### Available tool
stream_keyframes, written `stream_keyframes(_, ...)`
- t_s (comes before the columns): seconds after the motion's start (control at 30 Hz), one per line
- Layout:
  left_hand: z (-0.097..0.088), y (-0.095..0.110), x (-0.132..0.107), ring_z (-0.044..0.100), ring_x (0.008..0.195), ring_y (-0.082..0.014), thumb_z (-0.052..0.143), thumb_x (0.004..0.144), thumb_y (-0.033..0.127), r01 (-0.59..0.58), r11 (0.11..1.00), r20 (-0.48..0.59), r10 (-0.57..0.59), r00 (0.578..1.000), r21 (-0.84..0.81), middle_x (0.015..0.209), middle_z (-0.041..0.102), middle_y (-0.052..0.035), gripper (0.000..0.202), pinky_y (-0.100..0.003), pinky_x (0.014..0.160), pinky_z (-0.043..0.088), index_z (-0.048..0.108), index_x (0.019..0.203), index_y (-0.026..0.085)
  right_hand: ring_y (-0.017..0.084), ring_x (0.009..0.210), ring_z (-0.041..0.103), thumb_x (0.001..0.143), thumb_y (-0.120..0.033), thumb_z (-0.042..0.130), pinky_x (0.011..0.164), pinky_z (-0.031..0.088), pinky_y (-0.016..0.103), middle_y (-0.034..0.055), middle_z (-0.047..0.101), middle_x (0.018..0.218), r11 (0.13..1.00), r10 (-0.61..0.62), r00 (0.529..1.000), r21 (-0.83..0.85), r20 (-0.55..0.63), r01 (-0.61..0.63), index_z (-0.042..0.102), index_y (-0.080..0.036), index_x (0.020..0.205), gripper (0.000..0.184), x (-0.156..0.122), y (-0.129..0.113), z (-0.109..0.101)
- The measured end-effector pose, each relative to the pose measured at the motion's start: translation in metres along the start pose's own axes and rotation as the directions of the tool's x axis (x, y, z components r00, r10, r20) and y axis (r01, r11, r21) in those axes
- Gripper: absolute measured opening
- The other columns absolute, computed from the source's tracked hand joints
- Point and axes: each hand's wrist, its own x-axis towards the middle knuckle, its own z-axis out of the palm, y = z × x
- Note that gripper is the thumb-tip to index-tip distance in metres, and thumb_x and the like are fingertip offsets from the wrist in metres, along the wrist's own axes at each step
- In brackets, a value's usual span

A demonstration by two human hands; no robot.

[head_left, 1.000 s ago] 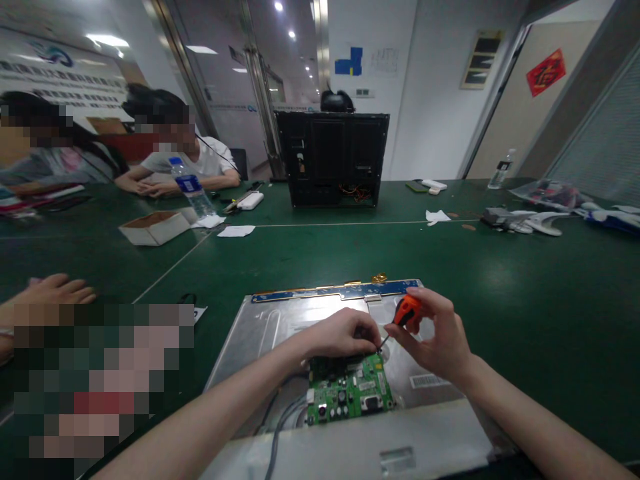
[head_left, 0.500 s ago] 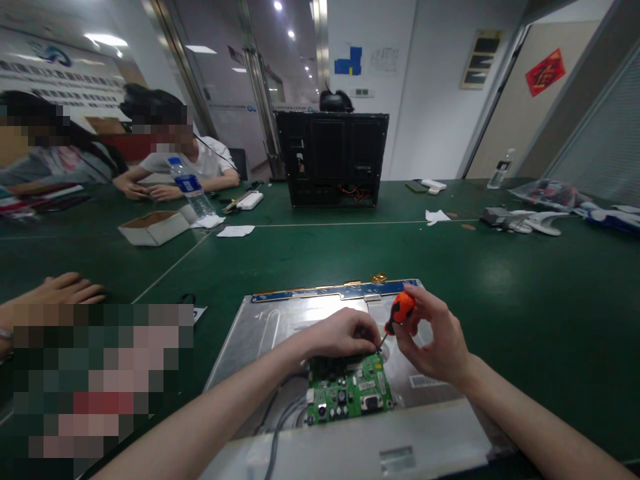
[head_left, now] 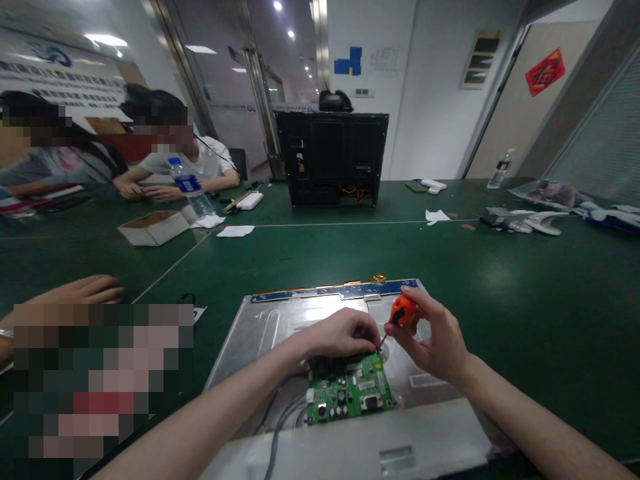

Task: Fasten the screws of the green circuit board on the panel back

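Observation:
My right hand [head_left: 435, 333] grips the orange and black handle of a short screwdriver [head_left: 401, 311], its shaft slanting down to the upper right corner of a green circuit board [head_left: 345, 390]. At that same corner, the fingertips of my left hand [head_left: 347, 332] are pressed together beside the screwdriver tip. Whatever they pinch is hidden or too small to name. The board lies on the silver metal back of a display panel [head_left: 265, 340]. Along the panel's far edge runs a narrow blue circuit strip [head_left: 325, 292]. Grey cables [head_left: 280, 427] curve out from the board's left side.
A black monitor housing [head_left: 333, 160] stands across the green table. Left of it are a water bottle [head_left: 193, 190] and an open cardboard box [head_left: 155, 228]. Another person's hand [head_left: 75, 293] reaches in at left. White and grey plastic parts [head_left: 523, 220] lie far right.
The screwdriver handle has turned in my right hand, whose fingers shifted slightly left. My left hand and the board stay put. The other person's hand at left moved a little right.

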Motion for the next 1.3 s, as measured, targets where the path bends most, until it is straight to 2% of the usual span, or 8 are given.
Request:
stream_keyframes(0.17, 0.0002, -0.0002, 0.0003, 0.059, 0.071, -0.0138, 0.067, 0.08, 0.013, -0.003, 1.0, 0.002, 0.003, 1.0, 0.005, 0.076, 0.067, 0.0019, 0.01, -0.022, 0.066, 0.043, 0.073, 0.088, 0.016, 0.011, 0.047, 0.057, 0.094, -0.016, 0.055, 0.041, 0.049, 0.02, -0.0023, 0.067, 0.077, 0.999, 0.001, 1.0, -0.04, 0.016, -0.001, 0.036, -0.026, 0.149, 0.059, 0.0011, -0.0027, -0.0009)
stream_keyframes(0.33, 0.0, -0.0011, 0.001, 0.058, 0.071, -0.0133, 0.068, 0.079, 0.011, -0.014, 1.0, 0.001, 0.014, 1.0, 0.006, 0.077, 0.067, 0.0024, 0.009, -0.022, 0.068, 0.043, 0.072, 0.085, 0.016, 0.011, 0.048, 0.058, 0.091, -0.013, 0.054, 0.041, 0.049, 0.02, -0.0013, 0.066, 0.076, 1.0, 0.016, 1.0, 0.01, 0.005, -0.016, 0.032, -0.023, 0.151, 0.064, -0.0013, -0.002, 0.0002)
stream_keyframes(0.67, -0.0003, -0.0009, 0.0005, 0.058, 0.071, -0.0137, 0.069, 0.08, 0.012, -0.02, 1.0, -0.004, 0.02, 1.0, 0.001, 0.077, 0.067, 0.0017, 0.008, -0.023, 0.068, 0.043, 0.072, 0.086, 0.016, 0.01, 0.048, 0.056, 0.095, -0.022, 0.06, 0.04, 0.047, 0.018, -0.0016, 0.065, 0.08, 1.0, 0.002, 1.0, 0.014, 0.01, -0.003, 0.035, -0.026, 0.148, 0.059, -0.0023, 0.0018, 0.0012)
stream_keyframes(0.87, -0.0007, -0.0001, 0.0009, 0.059, 0.071, -0.0137, 0.069, 0.079, 0.011, -0.019, 1.0, 0.003, 0.019, 1.0, -0.003, 0.078, 0.067, 0.0015, 0.011, -0.023, 0.067, 0.043, 0.073, 0.088, 0.016, 0.01, 0.05, 0.058, 0.094, -0.017, 0.058, 0.041, 0.049, 0.019, 0.0006, 0.065, 0.086, 0.996, 0.062, 0.998, 0.061, 0.006, -0.062, 0.027, -0.025, 0.153, 0.067, -0.007, 0.0022, 0.0039)
stream_keyframes(1.0, -0.0012, -0.0005, 0.0007, 0.059, 0.073, -0.0145, 0.069, 0.079, 0.013, -0.014, 1.0, 0.006, 0.014, 1.0, 0.005, 0.077, 0.067, 0.0016, 0.009, -0.023, 0.069, 0.042, 0.073, 0.087, 0.016, 0.01, 0.05, 0.057, 0.092, -0.013, 0.056, 0.041, 0.048, 0.019, -0.0002, 0.063, 0.085, 0.996, 0.056, 0.998, 0.065, 0.018, -0.057, 0.028, -0.024, 0.152, 0.067, -0.007, 0.0008, 0.0035)
stream_keyframes(1.2, -0.0012, 0.0002, 0.0001, 0.059, 0.074, -0.0144, 0.068, 0.08, 0.012, -0.014, 1.0, 0.001, 0.014, 1.0, 0.008, 0.079, 0.067, 0.0017, 0.009, -0.022, 0.068, 0.042, 0.072, 0.086, 0.016, 0.01, 0.048, 0.056, 0.096, -0.026, 0.061, 0.04, 0.047, 0.018, -0.0027, 0.062, 0.079, 0.998, 0.047, 0.999, 0.048, 0.002, -0.047, 0.03, -0.026, 0.15, 0.062, -0.0035, 0.0034, 0.0035)
stream_keyframes(1.3, -0.0006, -0.0003, 0.0003, 0.059, 0.073, -0.014, 0.068, 0.08, 0.012, -0.018, 1.0, -0.003, 0.018, 1.0, 0.006, 0.078, 0.067, 0.0018, 0.009, -0.022, 0.067, 0.043, 0.072, 0.086, 0.017, 0.009, 0.047, 0.056, 0.098, -0.028, 0.059, 0.039, 0.047, 0.017, -0.0027, 0.064, 0.078, 1.0, 0.029, 0.999, 0.012, 0.017, -0.029, 0.032, -0.027, 0.151, 0.059, -0.0022, 0.0027, 0.0027)
